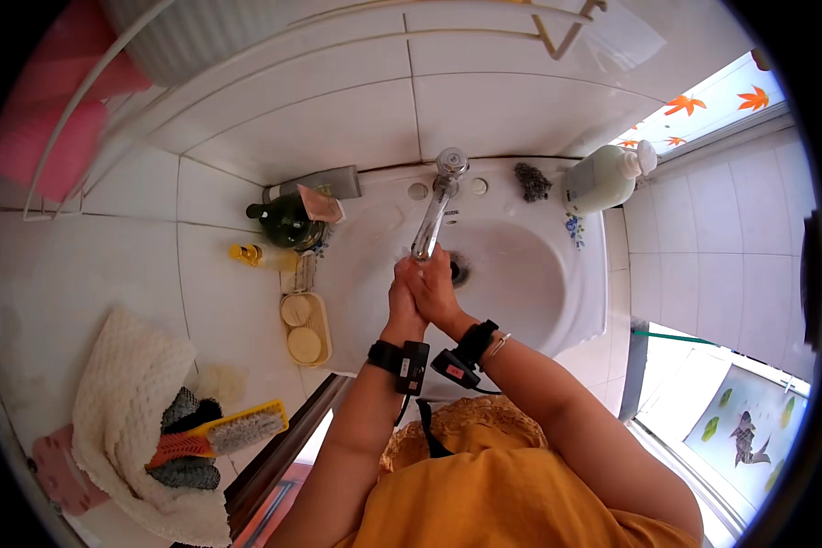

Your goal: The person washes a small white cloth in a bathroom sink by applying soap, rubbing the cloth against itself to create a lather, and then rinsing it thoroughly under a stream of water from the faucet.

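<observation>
My left hand [402,300] and right hand [438,294] meet just beneath spout of chrome faucet [437,206], over white washbasin [516,297]; fingers mostly hidden, cannot tell how far open or whether anything lies between. For good rinse, I should angle fingertips down, sparing black wrist straps [476,342] splashes.

Faucet [436,212] juts over basin [521,283], spout end just above left hand [405,300] and right hand [439,294]; straight lift from there blocked by metal. Hands touching, no gap between palms. Widest open room: right half of basin, out to right rim. Back right ledge obstructed by steel wool [532,183] and pump bottle [601,180]. Left side tighter: grey tube [340,182], green bottle [283,224], yellow-capped bottle [269,258], soap dish [326,340] line edge. Wire rack [546,36] projects along back wall, above faucet.
</observation>
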